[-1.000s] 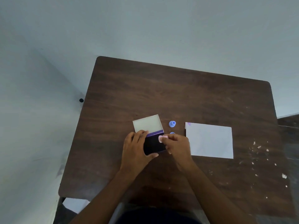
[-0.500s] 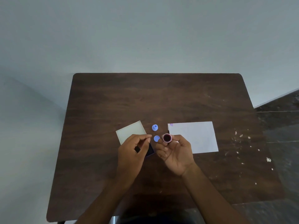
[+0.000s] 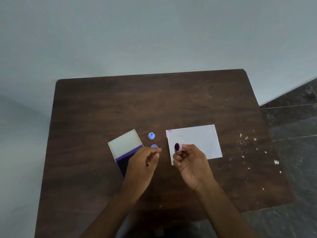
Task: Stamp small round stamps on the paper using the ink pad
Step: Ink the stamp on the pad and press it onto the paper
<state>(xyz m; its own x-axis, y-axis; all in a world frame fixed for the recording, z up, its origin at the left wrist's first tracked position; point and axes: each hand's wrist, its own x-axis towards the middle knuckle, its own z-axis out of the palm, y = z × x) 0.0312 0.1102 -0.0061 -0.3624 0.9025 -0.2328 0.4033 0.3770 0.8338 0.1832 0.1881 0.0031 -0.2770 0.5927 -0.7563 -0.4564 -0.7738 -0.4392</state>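
My right hand holds a small pink round stamp over the left part of the white paper, its dark inked face turned up and to the left. One purple print marks the paper's far left corner. The ink pad lies open to the left, its pale lid swung back and its dark pad partly hidden under my left hand. That hand hovers over the pad with fingers curled and nothing seen in it. Two blue round stamps stand between pad and paper.
Everything rests on a dark wooden table set against a pale wall. White flecks dot the table's right side. A dark tiled floor shows to the right.
My right hand lifted the pink stamp off the ink pad and carried it right, over the paper. My left hand came off the pad. The camera view shifted.
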